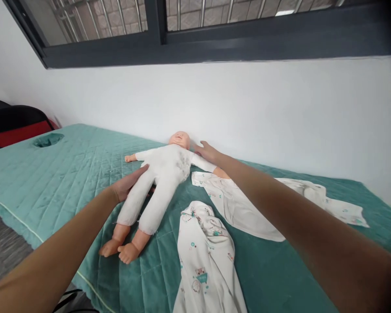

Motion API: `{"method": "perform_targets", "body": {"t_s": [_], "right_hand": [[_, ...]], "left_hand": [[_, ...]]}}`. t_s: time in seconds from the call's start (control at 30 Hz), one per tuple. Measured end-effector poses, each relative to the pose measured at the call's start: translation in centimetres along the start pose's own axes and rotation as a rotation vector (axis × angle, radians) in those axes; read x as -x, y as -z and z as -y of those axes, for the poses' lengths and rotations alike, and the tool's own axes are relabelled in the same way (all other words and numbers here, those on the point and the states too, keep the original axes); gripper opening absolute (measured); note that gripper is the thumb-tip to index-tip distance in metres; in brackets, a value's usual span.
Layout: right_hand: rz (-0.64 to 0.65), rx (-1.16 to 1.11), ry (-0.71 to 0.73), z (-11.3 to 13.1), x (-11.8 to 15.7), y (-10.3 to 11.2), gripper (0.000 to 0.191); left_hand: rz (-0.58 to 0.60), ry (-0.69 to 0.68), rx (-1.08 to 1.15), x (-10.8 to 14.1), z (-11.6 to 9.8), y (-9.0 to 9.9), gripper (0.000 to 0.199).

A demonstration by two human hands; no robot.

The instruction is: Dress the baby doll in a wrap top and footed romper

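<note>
- One doll (169, 163) lies face-up on one green bed (78, 174); beside it are two printed garments, a nearer one (207, 256) and a farther one (247, 208).
- Left hand (128, 182) has fingers wrapped around its thigh; right hand (209, 153) reaches its shoulder, fingertips hidden, grip unclear.
- Right forearm (280, 200) covers part of the farther one; the nearer one is cut off below.
</note>
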State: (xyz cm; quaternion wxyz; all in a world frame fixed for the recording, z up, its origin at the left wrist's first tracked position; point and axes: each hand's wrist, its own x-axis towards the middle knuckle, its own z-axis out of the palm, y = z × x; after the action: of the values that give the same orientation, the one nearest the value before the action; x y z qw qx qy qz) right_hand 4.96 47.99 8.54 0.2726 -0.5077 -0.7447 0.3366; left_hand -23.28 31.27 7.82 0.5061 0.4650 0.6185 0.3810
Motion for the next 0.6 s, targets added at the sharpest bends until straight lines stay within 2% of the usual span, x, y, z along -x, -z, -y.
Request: {"method": "perform_targets", "body": {"t_s": [0.03, 0.13, 0.17, 0.2, 0.23, 0.27, 0.33, 0.4, 0.47, 0.53, 0.6], "right_hand": [[0.004, 0.082, -0.057, -1.4, 1.3, 1.3, 0.060], [-0.013, 0.350, -0.227, -5.3, 6.6, 6.0, 0.052], [-0.016, 0.432, -0.267, -6.4, 8.6, 7.6, 0.051], [-0.015, 0.507, -0.298, -7.2, 10.6, 9.0, 0.048], [-0.007, 0.576, -0.321, -7.8, 12.5, 10.3, 0.044], [0.000, 0.638, -0.335, -8.1, 14.3, 11.5, 0.039], [0.011, 0.744, -0.339, -8.1, 17.4, 13.2, 0.031], [0.009, 0.827, -0.310, -7.1, 19.8, 14.3, 0.028], [0.000, 0.886, -0.250, -5.6, 21.9, 15.0, 0.027], [-0.010, 0.925, -0.178, -3.7, 24.1, 15.6, 0.027], [-0.038, 0.933, -0.085, -1.5, 26.4, 16.3, 0.028]], "left_hand": [[-0.089, -0.035, -0.078, 0.5, -0.2, -0.1, 0.060], [-0.489, -0.176, -0.386, 3.4, -1.2, -1.2, 0.052], [-0.584, -0.247, -0.475, 4.8, -1.5, -2.0, 0.049], [-0.621, -0.319, -0.543, 6.4, -1.7, -3.1, 0.045], [-0.604, -0.386, -0.583, 8.2, -1.8, -4.5, 0.043], [-0.499, -0.405, -0.601, 9.9, -1.7, -6.1, 0.043], [-0.232, -0.305, -0.610, 13.2, -0.7, -9.9, 0.050], [-0.079, -0.278, -0.700, 15.7, 0.8, -13.8, 0.060], [-0.117, -0.256, -0.765, 17.4, 2.4, -17.1, 0.069], [-0.097, -0.274, -0.675, 18.5, 3.3, -19.7, 0.059], [0.064, -0.409, -0.526, 19.7, 3.0, -21.5, 0.057]]}}
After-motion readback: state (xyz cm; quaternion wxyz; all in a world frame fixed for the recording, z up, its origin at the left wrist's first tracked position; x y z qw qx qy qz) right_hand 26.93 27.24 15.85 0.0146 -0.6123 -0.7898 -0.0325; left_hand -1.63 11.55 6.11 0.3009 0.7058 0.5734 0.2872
